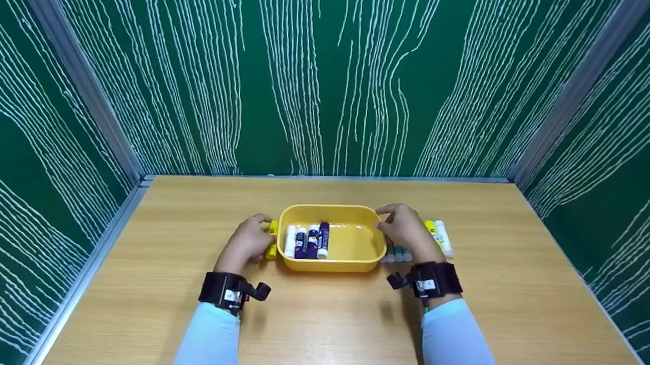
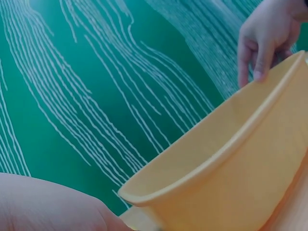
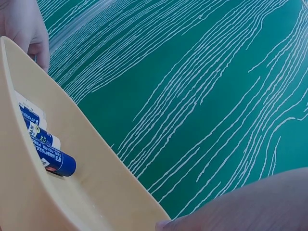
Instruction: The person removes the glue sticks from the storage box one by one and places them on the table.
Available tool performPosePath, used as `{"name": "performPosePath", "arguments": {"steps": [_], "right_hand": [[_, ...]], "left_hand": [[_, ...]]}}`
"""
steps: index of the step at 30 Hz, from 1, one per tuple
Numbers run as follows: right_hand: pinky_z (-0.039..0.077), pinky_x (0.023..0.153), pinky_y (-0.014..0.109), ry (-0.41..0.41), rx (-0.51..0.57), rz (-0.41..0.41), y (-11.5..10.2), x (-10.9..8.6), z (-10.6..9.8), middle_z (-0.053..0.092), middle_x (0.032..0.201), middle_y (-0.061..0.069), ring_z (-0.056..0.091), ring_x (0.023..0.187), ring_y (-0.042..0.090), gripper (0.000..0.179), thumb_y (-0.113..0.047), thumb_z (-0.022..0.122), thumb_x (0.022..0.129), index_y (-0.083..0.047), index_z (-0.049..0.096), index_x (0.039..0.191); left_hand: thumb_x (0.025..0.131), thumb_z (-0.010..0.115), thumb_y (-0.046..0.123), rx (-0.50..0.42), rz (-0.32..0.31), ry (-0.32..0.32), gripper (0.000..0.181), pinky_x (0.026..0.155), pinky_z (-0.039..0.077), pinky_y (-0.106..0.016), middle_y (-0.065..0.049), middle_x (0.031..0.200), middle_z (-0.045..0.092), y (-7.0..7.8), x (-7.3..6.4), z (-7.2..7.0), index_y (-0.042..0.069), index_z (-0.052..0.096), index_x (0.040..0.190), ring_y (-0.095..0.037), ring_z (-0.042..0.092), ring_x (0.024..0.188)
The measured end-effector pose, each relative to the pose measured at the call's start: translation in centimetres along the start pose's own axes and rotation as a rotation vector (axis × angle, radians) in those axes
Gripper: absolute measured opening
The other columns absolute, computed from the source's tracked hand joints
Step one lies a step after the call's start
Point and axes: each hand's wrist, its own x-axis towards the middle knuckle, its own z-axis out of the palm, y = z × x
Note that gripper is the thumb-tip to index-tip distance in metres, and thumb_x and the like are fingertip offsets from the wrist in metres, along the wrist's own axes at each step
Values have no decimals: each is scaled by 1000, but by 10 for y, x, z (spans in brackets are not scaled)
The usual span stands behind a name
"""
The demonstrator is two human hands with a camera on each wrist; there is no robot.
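A yellow plastic tray (image 1: pixel 330 267) stands mid-table between my two hands. Several glue sticks lie side by side in its left half, among them a white one (image 1: pixel 291 241) and a dark blue-purple one (image 1: pixel 323 239). My right hand (image 1: pixel 404 226) pinches the tray's far right rim, thumb and fingers on either side of it. At the tray's left end, my left hand (image 1: pixel 248 238) has its fingertips right by the wall, over a yellow glue stick (image 1: pixel 272 250); I cannot tell which of the two it grips.
Several green-labelled glue sticks (image 1: pixel 399 255) lie partly hidden under my right hand. To their right are a yellow glue stick (image 1: pixel 431 228) and a white one (image 1: pixel 443 239). Green panels (image 1: pixel 330 82) with white wavy lines border the wooden table (image 1: pixel 328 327).
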Motion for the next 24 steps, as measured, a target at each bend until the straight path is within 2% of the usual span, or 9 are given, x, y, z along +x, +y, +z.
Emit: {"name": "performPosePath", "arguments": {"steps": [7,15,20,24], "right_hand": [[61,71,29,15,13,-19,2,0,0,77,117,22,73,82,21,45,-12,71,112,-6,67,156],[58,67,28,26,0,-53,3,-1,2,77,117,21,71,80,20,45,-12,71,112,-4,67,156],[60,71,29,16,-4,-28,2,1,1,76,120,21,72,87,23,45,-14,71,112,-6,67,156],[61,72,30,11,-2,-20,1,1,1,76,121,21,72,89,24,45,-14,70,113,-7,66,157]], "left_hand": [[111,68,18,6,13,-9,58,62,59,-30,-19,160,60,0,4,5,16,53,167,-20,66,73],[109,66,11,7,49,-18,57,64,63,-30,-20,159,61,-3,2,7,11,56,164,-21,70,83],[113,62,16,26,35,-30,53,63,61,-30,-19,131,72,-2,-1,6,11,55,166,-22,69,79],[115,61,19,33,34,-36,51,59,59,-30,-17,109,73,-1,-3,5,10,55,165,-20,67,72]]}}
